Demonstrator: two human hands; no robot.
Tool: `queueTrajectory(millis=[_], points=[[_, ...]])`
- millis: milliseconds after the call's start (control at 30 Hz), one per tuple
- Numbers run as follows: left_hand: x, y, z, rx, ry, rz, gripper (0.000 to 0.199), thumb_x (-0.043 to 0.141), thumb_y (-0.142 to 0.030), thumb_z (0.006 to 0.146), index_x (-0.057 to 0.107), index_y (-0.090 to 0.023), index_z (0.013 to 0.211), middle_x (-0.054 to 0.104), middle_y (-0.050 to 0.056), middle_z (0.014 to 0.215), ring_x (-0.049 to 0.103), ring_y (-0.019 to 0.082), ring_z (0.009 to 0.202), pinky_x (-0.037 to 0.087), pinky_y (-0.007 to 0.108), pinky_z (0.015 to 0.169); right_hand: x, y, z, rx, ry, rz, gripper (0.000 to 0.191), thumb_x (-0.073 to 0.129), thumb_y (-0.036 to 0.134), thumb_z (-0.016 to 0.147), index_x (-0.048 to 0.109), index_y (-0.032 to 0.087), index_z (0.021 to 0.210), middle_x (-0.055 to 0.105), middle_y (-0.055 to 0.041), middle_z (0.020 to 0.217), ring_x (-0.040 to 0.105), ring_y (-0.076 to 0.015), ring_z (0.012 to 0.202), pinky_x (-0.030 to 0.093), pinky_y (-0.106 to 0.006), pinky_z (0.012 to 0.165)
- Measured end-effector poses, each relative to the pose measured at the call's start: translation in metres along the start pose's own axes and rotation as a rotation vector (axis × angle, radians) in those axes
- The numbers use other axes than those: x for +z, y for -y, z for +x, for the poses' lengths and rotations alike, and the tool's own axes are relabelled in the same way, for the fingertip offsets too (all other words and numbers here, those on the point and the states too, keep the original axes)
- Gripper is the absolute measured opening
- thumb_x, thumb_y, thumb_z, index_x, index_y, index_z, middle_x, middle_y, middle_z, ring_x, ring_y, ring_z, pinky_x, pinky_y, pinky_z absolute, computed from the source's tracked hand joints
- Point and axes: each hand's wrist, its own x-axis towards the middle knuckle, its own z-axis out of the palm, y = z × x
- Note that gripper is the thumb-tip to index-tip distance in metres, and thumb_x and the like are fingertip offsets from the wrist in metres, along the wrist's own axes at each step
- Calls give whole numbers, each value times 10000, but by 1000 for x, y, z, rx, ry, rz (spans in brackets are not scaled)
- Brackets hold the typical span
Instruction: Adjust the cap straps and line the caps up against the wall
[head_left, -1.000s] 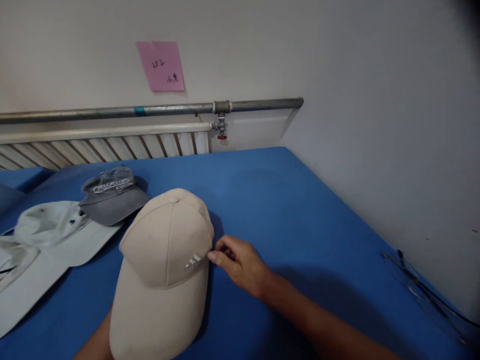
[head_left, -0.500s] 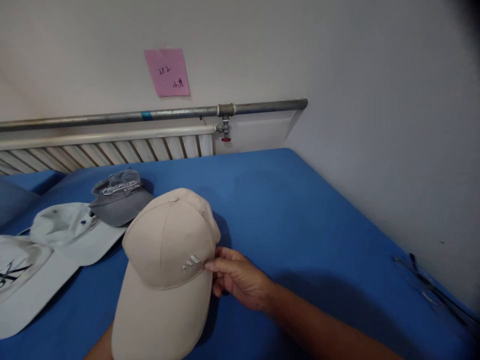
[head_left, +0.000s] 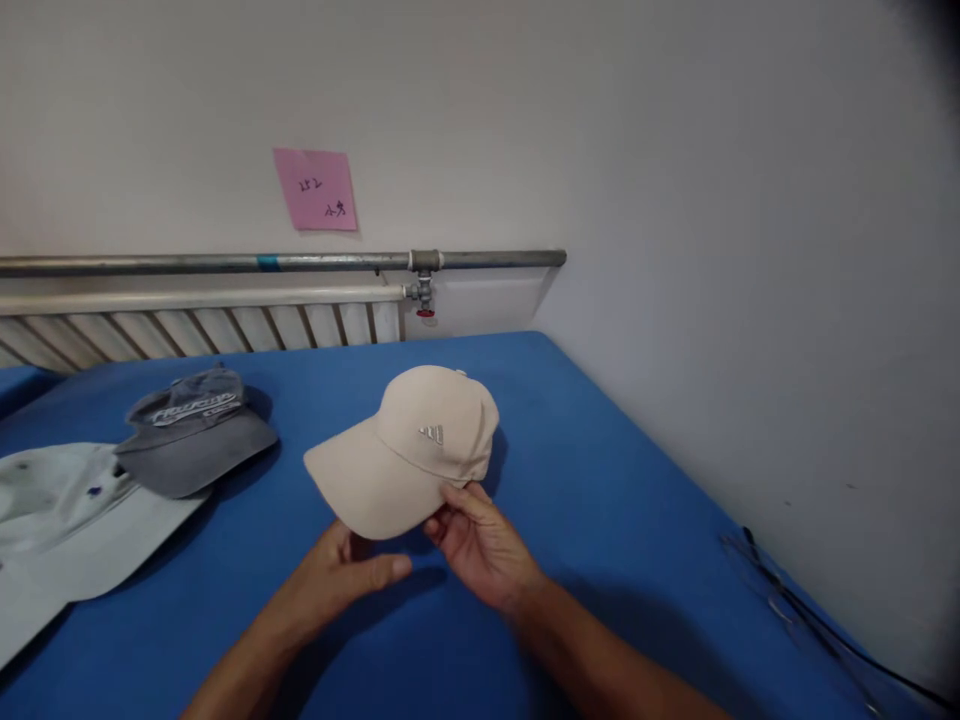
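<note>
A beige baseball cap point(head_left: 439, 410) with a small striped logo is tilted above the blue surface, its brim pointing left and toward me. My right hand point(head_left: 484, 545) pinches the cap's lower edge beside the brim, thumb on the outside. Just below the brim is my left hand point(head_left: 330, 580), its thumb stretched out and apart from the cap; the other fingers are partly hidden behind the brim. To the left lie a dark grey cap point(head_left: 195, 445) with white lettering and a pale cap point(head_left: 97, 545), cut off by the frame edge.
The blue surface point(head_left: 600, 480) meets a white wall on the right. Behind it are a radiator point(head_left: 285, 327), a metal pipe point(head_left: 345, 263) and a red-handled valve point(head_left: 425, 290). A pink note point(head_left: 315, 190) hangs above. Dark cables point(head_left: 795, 600) lie at the right edge.
The beige cap has moved away from me and turned, so its brim points more leftward. My left hand has come into view below it, thumb spread. The view has shifted right and up.
</note>
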Motion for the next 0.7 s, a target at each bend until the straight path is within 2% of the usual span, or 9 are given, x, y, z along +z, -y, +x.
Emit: queueTrajectory(millis=[100, 167, 233, 300, 333, 433, 533, 600, 700], points=[[5, 5, 3, 18, 32, 51, 629, 857, -315, 660, 652, -216, 1247, 631, 104, 1329, 487, 330, 1314, 309, 483, 1161, 1, -10, -3, 7, -2, 9, 361, 889, 174, 550, 667, 176, 833, 709, 12, 810, 629, -116, 677, 497, -219, 548], [9, 8, 2, 0, -28, 74, 517, 811, -370, 713, 690, -224, 1193, 674, 94, 1266, 547, 321, 1256, 407, 439, 1097, 1, -22, -7, 49, 39, -19, 308, 877, 189, 569, 670, 161, 796, 691, 5, 757, 619, -111, 662, 493, -217, 561], [11, 10, 0, -98, -127, 52, 423, 741, -459, 774, 723, -215, 1119, 738, 100, 1118, 672, 303, 1054, 558, 381, 884, 1, -33, -12, 119, 116, -96, 258, 849, 255, 623, 668, 146, 772, 673, -8, 720, 615, -111, 648, 481, -213, 549], [13, 8, -2, -207, -224, -15, 419, 682, -523, 808, 740, -183, 1047, 768, 101, 915, 723, 270, 800, 588, 331, 643, 0, -39, -17, 217, 208, -228, 282, 806, 350, 673, 671, 139, 802, 666, -26, 714, 620, -123, 634, 468, -215, 511], [13, 5, -1, -200, -271, -60, 414, 677, -525, 811, 745, -170, 1013, 764, 91, 829, 721, 257, 737, 582, 321, 607, 0, -39, -19, 271, 255, -313, 303, 790, 373, 681, 672, 136, 829, 671, -38, 728, 627, -132, 633, 462, -216, 491], [11, -7, 2, 19, -362, -209, 312, 738, -409, 780, 750, -192, 1004, 766, 52, 830, 710, 250, 918, 565, 321, 843, 2, -27, -26, 325, 375, -569, 265, 756, 340, 682, 665, 138, 825, 680, -52, 742, 618, -132, 577, 428, -208, 431], [11, -16, 5, 118, -347, -316, 339, 790, -339, 718, 753, -232, 1037, 772, 39, 985, 639, 281, 1124, 494, 356, 1002, 9, -2, -38, 19, 406, -739, 137, 646, 309, 788, 644, 173, 797, 658, -19, 718, 578, -108, 532, 415, -209, 430], [12, -17, 4, 91, -322, -344, 341, 822, -336, 682, 767, -229, 1001, 771, 48, 1007, 632, 311, 1134, 491, 397, 1011, 13, 13, -46, -415, 394, -930, 87, 572, 234, 857, 650, 201, 837, 653, -12, 758, 613, -123, 630, 473, -232, 518], [19, -12, 0, 52, -302, -383, 368, 859, -323, 648, 770, -229, 994, 773, 51, 1004, 640, 321, 1124, 500, 415, 1003, 16, 27, -51, -1086, 344, -1298, 177, 567, 109, 863, 663, 219, 963, 671, -51, 972, 642, -169, 916, 519, -324, 797]])
